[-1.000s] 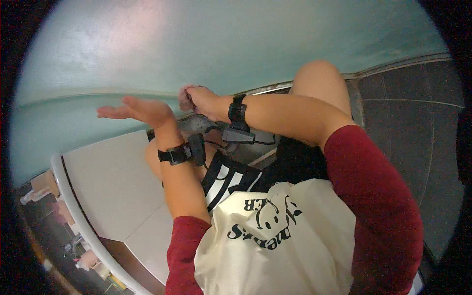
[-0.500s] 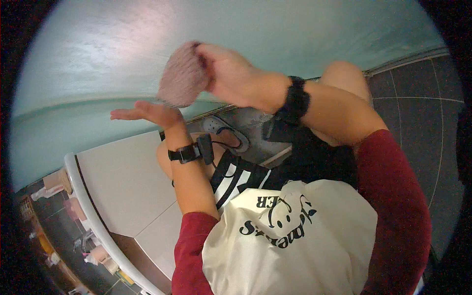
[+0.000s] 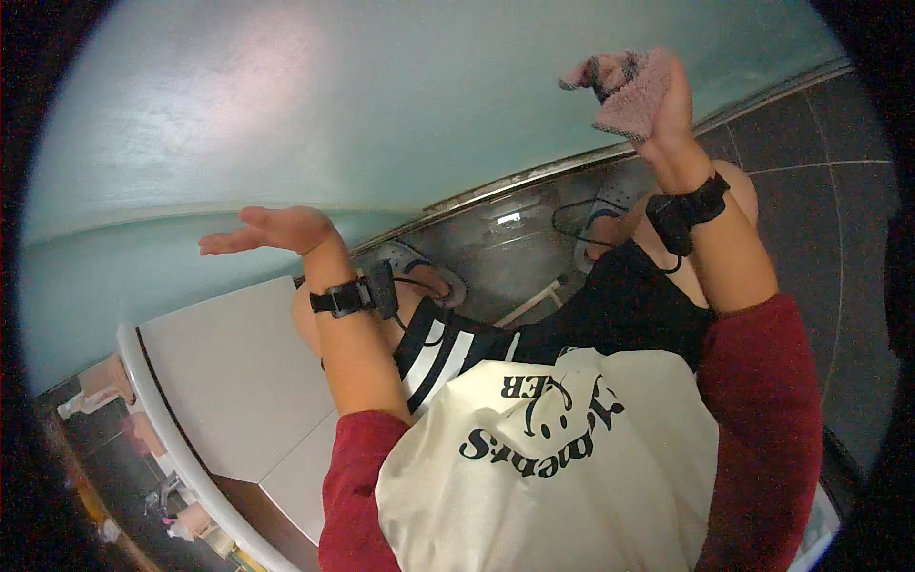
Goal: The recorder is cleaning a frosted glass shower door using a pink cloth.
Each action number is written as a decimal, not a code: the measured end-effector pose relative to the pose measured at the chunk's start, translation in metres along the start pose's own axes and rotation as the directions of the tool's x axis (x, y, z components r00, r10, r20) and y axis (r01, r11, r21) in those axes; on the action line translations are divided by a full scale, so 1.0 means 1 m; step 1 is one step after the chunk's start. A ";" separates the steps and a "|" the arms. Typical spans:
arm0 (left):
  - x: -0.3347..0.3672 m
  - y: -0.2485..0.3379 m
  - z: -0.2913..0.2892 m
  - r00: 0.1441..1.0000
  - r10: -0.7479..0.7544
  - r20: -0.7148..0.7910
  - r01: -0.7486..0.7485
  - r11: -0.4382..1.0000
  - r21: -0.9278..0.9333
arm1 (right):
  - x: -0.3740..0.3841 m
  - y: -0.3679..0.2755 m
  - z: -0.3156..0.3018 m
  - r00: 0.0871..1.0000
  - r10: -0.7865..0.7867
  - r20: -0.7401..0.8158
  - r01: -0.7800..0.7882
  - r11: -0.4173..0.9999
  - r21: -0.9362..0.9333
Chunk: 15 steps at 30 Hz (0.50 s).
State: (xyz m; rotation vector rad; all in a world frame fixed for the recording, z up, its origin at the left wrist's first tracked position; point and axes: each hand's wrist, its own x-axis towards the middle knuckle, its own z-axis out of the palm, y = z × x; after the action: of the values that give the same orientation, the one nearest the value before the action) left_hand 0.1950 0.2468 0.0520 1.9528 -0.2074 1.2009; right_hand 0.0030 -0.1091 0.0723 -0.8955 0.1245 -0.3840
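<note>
My right hand [image 3: 677,107] is closed on a pinkish-grey cloth [image 3: 637,99] with dark edging, raised in front of the pale green glass panel [image 3: 448,86]. The cloth is bunched and its loose corners stick out to the left. Part of the right fingers is hidden behind the cloth. Over on the left, my left hand [image 3: 276,232] is held out with the fingers stretched and nothing in it, near the lower edge of the panel. Each wrist wears a black strap with a small device and a cable.
A white tub or basin edge [image 3: 205,453] curves at the lower left, beside a light side panel [image 3: 224,372]. Bottles and tubes [image 3: 195,522] stand beyond it. Below the hands are my clog-clad feet [image 3: 419,272]; dark floor tiles [image 3: 791,229] lie at right.
My right hand has swung from beside the left hand far to the right, taking the cloth along. The left hand has shifted slightly left and stays stretched out.
</note>
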 end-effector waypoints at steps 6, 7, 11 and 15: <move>0.001 0.008 -0.005 0.997 -0.067 -0.027 0.066 0.997 -0.037 | -0.010 0.029 -0.037 0.978 0.040 -0.204 -0.034 0.999 0.035; 0.000 0.008 -0.003 0.997 -0.076 -0.028 0.075 0.997 -0.037 | -0.013 0.033 -0.023 0.969 -0.002 -0.249 0.007 1.000 0.018; 0.002 0.007 0.001 0.995 -0.095 -0.043 0.092 0.993 -0.076 | 0.005 0.079 -0.006 0.949 -0.111 -0.295 0.148 0.983 0.107; 0.005 0.009 0.000 0.995 -0.098 -0.023 0.096 0.994 -0.056 | 0.004 0.125 0.050 0.958 0.275 -0.082 -0.281 0.957 -0.069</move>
State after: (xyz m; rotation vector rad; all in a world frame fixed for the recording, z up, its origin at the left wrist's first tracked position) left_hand 0.1929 0.2419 0.0611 1.8771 -0.1290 1.1450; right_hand 0.0538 -0.0033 0.0061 -0.9284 0.3309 -0.1487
